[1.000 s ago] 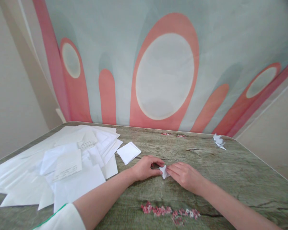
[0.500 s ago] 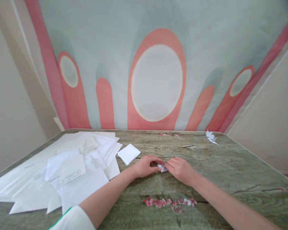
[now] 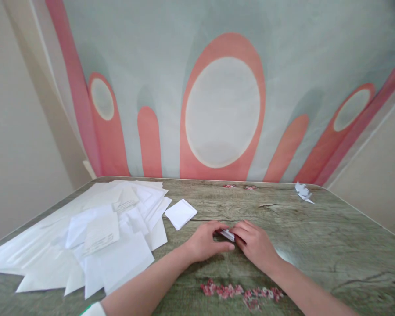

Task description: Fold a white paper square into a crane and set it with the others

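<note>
A small folded piece of white paper (image 3: 228, 235) lies between my two hands, near the middle of the table. My left hand (image 3: 209, 241) has its fingers curled over the paper's left end, while its thumb sticks out in front of it. At the right end, my right hand (image 3: 255, 246) grips the paper with bent fingers; its thumb is mostly hidden. Just beyond my left hand lies a flat white paper square (image 3: 181, 214).
A spread-out heap of white paper sheets (image 3: 118, 263) covers the left side of the table. A folded white paper figure (image 3: 303, 192) sits at the far right. Pink flowers are printed on the wood-patterned tabletop (image 3: 316, 245). A patterned backdrop (image 3: 283, 66) stands behind the table.
My left thumb has moved off the paper toward me, and the paper now shows as a narrow strip at a different angle. The view has shifted slightly left.
</note>
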The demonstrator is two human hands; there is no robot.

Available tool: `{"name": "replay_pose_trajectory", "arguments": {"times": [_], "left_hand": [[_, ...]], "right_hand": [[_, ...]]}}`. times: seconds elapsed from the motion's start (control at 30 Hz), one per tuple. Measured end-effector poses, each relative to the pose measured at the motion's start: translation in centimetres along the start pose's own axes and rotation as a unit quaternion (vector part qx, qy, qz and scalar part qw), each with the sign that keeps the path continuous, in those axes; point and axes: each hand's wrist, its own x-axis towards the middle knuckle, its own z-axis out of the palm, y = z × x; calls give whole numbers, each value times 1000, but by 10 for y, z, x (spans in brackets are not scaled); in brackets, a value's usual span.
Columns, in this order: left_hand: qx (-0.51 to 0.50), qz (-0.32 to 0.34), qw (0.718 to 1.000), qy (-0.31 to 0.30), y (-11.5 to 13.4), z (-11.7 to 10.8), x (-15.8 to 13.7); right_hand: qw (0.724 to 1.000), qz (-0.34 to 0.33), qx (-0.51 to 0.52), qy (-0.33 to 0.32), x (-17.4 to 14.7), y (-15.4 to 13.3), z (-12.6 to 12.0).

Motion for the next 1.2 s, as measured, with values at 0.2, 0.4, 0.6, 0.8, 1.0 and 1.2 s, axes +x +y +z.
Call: {"name": "replay_pose_trajectory", "arguments": {"times": [0.2, 0.4, 0.6, 0.8, 1.0, 1.2], "left_hand": [[-9, 10, 1000, 18, -1, 1, 2], [24, 37, 999, 26, -1, 2, 1], [28, 41, 999, 22, -2, 3, 2], [27, 36, 998, 49, -5, 8, 1], [52, 25, 997, 56, -5, 9, 0], [76, 8, 995, 66, -6, 10, 0]], "right_hand": [[999, -15, -38, 0, -1, 1, -3], [996, -44, -76, -9, -4, -2, -6], [1000, -21, 12, -13, -5, 2, -4], [997, 0, 71, -14, -4, -3, -10], [996, 13, 83, -14, -1, -12, -14], [996, 35, 87, 9, 1, -7, -3]]}}
